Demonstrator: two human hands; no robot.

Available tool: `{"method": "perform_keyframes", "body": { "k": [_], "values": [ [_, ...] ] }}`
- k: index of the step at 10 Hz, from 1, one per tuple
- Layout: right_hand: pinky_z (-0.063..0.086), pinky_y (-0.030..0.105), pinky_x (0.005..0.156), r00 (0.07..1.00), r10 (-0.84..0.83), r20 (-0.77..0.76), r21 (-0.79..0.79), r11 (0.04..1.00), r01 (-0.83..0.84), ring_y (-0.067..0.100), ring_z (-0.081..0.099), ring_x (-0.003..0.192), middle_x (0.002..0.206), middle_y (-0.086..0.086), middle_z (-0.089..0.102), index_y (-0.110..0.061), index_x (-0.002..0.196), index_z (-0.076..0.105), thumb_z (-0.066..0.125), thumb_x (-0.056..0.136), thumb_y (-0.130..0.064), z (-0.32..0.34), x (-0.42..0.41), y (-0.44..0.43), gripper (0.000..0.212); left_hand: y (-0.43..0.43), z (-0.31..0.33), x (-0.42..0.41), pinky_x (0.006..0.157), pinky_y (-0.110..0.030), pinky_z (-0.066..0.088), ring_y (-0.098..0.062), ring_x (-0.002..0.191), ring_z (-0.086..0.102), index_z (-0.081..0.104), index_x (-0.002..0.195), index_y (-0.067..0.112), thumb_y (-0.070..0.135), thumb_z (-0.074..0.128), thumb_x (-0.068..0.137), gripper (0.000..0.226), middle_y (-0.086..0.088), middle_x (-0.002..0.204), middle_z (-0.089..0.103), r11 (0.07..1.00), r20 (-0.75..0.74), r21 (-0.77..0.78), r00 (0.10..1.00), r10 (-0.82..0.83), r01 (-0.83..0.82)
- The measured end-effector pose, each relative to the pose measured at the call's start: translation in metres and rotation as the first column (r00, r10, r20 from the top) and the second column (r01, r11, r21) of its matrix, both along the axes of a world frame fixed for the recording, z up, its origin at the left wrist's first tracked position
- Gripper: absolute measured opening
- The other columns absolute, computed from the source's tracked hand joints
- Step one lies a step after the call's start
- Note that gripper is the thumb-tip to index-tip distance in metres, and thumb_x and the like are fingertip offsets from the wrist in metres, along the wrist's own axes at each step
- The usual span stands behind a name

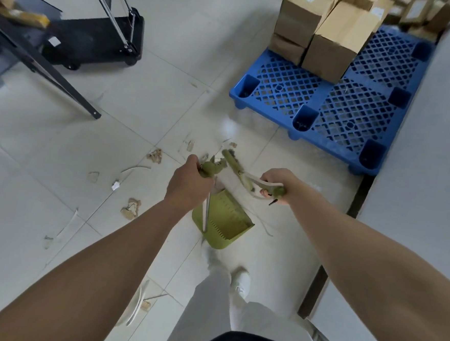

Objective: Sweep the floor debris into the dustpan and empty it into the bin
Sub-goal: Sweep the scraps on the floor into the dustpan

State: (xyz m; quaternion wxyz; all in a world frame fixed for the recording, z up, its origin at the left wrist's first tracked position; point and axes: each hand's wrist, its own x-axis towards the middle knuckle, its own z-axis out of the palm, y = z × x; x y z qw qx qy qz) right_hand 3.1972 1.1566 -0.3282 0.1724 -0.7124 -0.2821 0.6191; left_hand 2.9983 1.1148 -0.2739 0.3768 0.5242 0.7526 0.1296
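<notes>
- At the far left a dark metal frame leg [64,86] slants across the pale tiled floor [132,102], with a black folding trolley [100,39] behind it.
- Debris lies scattered on the tiles left of the hands: a torn cardboard scrap [131,208], a second scrap [155,156] farther up, a small white crumpled bit [115,185] and a thin white strip [136,169].
- The left hand [188,179] is curled tightly round the green top of the dustpan's thin metal pole [206,211].
- The green dustpan [225,223] hangs at the foot of that pole, tilted, just in front of the person's white shoe [241,279]; whether it touches the floor cannot be told.
- The broom [233,165] is blurred; its green part reaches up and left, ending near the left hand.
- The right hand [277,183] grips the broom's green and pale handle end, fingers wrapped round it.
- To the right a blue plastic pallet [329,105] sits on the floor, carrying stacked cardboard boxes [334,42] at its back.
- A pale flat surface [434,131] fills the right edge.
</notes>
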Motion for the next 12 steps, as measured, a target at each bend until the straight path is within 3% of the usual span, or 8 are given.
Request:
{"method": "perform_keyframes", "body": {
  "k": [1, 3, 5, 6, 8, 9, 11, 12],
  "values": [
    [0.044, 0.024, 0.044, 0.991, -0.134, 0.029, -0.059, 0.989, 0.136, 0.015, 0.047, 0.058, 0.072, 0.005, 0.046, -0.011, 0.073, 0.045, 0.048, 0.092, -0.001, -0.002, 0.010, 0.014, 0.022, 0.015, -0.002, -0.005, 0.053, -0.029, 0.035, -0.016, 0.061, 0.044, 0.041, 0.089, 0.014, 0.020, 0.057, 0.089, 0.016, 0.001, 0.073, 0.047, 1.000, 0.011, -0.004, 1.000, -0.019, 0.019],
    [0.043, 0.015, 0.029, 0.925, -0.378, -0.031, -0.199, 0.909, 0.365, 0.018, 0.049, 0.061, 0.078, 0.010, 0.045, -0.009, 0.107, 0.045, 0.039, 0.094, 0.006, -0.014, 0.001, 0.041, 0.022, 0.049, -0.009, -0.023, 0.051, -0.028, 0.032, -0.015, 0.059, 0.043, 0.041, 0.088, 0.015, 0.020, 0.057, 0.089, 0.017, 0.001, 0.072, 0.047, 0.999, 0.008, -0.034, 1.000, -0.012, 0.013],
    [0.038, 0.022, 0.043, 0.984, -0.172, -0.055, -0.180, 0.971, 0.160, 0.017, 0.041, 0.056, 0.066, 0.008, 0.042, -0.008, 0.065, 0.043, 0.040, 0.092, 0.001, -0.008, -0.043, 0.075, 0.029, 0.083, -0.005, -0.042, 0.052, -0.029, 0.032, -0.016, 0.061, 0.043, 0.043, 0.089, 0.013, 0.016, 0.056, 0.085, 0.015, 0.001, 0.075, 0.048, 0.997, 0.024, -0.067, 0.999, 0.046, -0.044],
    [0.040, 0.011, 0.030, 0.951, -0.274, -0.146, -0.117, 0.959, 0.258, 0.014, 0.043, 0.057, 0.069, 0.004, 0.044, -0.009, 0.070, 0.044, 0.038, 0.098, -0.006, -0.001, -0.045, 0.096, 0.029, 0.096, 0.000, -0.050, 0.052, -0.029, 0.032, -0.017, 0.062, 0.043, 0.043, 0.089, 0.013, 0.015, 0.056, 0.084, 0.015, 0.001, 0.076, 0.049, 0.994, 0.036, -0.070, 0.996, 0.085, -0.083],
    [0.042, 0.019, 0.034, 0.997, 0.039, 0.070, -0.079, 0.996, -0.034, 0.015, 0.047, 0.057, 0.073, 0.007, 0.046, -0.006, 0.077, 0.046, 0.042, 0.090, 0.007, -0.012, -0.052, 0.157, 0.019, 0.105, 0.002, -0.058, 0.058, -0.032, 0.037, -0.022, 0.067, 0.047, 0.043, 0.090, 0.013, 0.016, 0.058, 0.083, 0.016, -0.001, 0.077, 0.051, 0.985, 0.032, -0.060, 0.986, 0.165, -0.163],
    [0.042, 0.015, 0.031, 0.989, 0.120, 0.087, -0.132, 0.985, -0.108, 0.014, 0.048, 0.062, 0.077, 0.005, 0.046, -0.007, 0.096, 0.046, 0.039, 0.091, 0.008, -0.020, -0.055, 0.181, 0.018, 0.104, 0.001, -0.057, 0.065, -0.035, 0.043, -0.026, 0.078, 0.054, 0.048, 0.101, 0.009, 0.016, 0.059, 0.084, 0.022, -0.003, 0.085, 0.057, 0.968, 0.027, -0.038, 0.968, 0.251, -0.250],
    [0.043, 0.016, 0.031, 0.922, 0.387, 0.036, -0.216, 0.903, -0.371, 0.017, 0.055, 0.062, 0.087, 0.009, 0.055, -0.010, 0.123, 0.052, 0.051, 0.089, 0.005, -0.026, -0.092, 0.173, 0.037, 0.098, 0.001, -0.041, 0.049, -0.028, 0.029, -0.015, 0.058, 0.042, 0.040, 0.087, 0.014, 0.022, 0.060, 0.087, 0.022, 0.003, 0.071, 0.048, 0.907, -0.039, -0.032, 0.907, 0.420, -0.421],
    [0.039, 0.013, 0.030, 0.883, 0.470, 0.006, -0.229, 0.860, -0.456, 0.018, 0.057, 0.046, 0.084, 0.012, 0.053, -0.002, 0.105, 0.058, 0.050, 0.088, 0.005, -0.022, -0.101, 0.169, 0.019, 0.093, 0.000, -0.032, 0.049, -0.029, 0.029, -0.017, 0.059, 0.042, 0.040, 0.087, 0.014, 0.022, 0.060, 0.086, 0.022, 0.002, 0.070, 0.047, 0.871, -0.058, -0.036, 0.872, 0.487, -0.489]
  ]
}}
